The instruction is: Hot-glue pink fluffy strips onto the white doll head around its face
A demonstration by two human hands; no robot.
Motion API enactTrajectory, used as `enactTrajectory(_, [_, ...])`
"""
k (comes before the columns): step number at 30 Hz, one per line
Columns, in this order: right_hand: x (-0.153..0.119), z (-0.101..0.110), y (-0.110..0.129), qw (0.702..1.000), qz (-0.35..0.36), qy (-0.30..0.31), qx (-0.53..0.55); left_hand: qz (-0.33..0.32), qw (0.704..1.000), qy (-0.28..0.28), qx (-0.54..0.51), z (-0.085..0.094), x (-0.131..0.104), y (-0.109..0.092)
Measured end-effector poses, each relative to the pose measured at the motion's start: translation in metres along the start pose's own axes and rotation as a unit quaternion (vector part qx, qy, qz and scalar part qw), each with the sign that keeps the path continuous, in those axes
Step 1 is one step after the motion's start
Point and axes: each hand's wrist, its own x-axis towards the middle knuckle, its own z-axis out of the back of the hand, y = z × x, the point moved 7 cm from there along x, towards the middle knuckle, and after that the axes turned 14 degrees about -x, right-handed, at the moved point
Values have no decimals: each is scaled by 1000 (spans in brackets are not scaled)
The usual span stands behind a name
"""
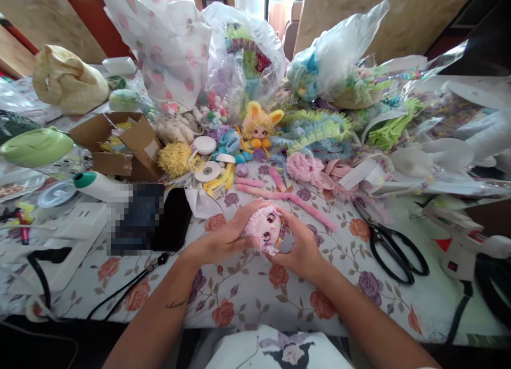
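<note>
Between both hands is a doll head point(266, 228) with a pale face, large eyes and fluffy pink hair, turned on its side. My left hand point(233, 228) is wrapped round its hair side, fingers over the top and thumb below. On the other side my right hand point(299, 246) curls its fingers and thumb about the face edge. Just beyond the hands lie pink fuzzy stems point(311, 212) on the flowered tablecloth point(223, 310). Farther back sits a finished-looking doll point(259, 128) with yellow rabbit ears.
Black-handled scissors point(393, 249) and a glue gun point(459, 241) lie at the right. To the left are a phone point(172, 220), a power strip point(80, 241) and a cardboard box point(125, 145). Plastic bags point(243, 55), ribbon and yarn crowd the back.
</note>
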Motion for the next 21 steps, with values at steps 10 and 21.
enactTrajectory(10, [-1,-1,-2,1000,0,-19,-9,6,998,4,-70,-3,1,-4])
enactTrajectory(21, [8,-5,10,999,-9,22,46,-75,943,-269,-180,-2,7,-8])
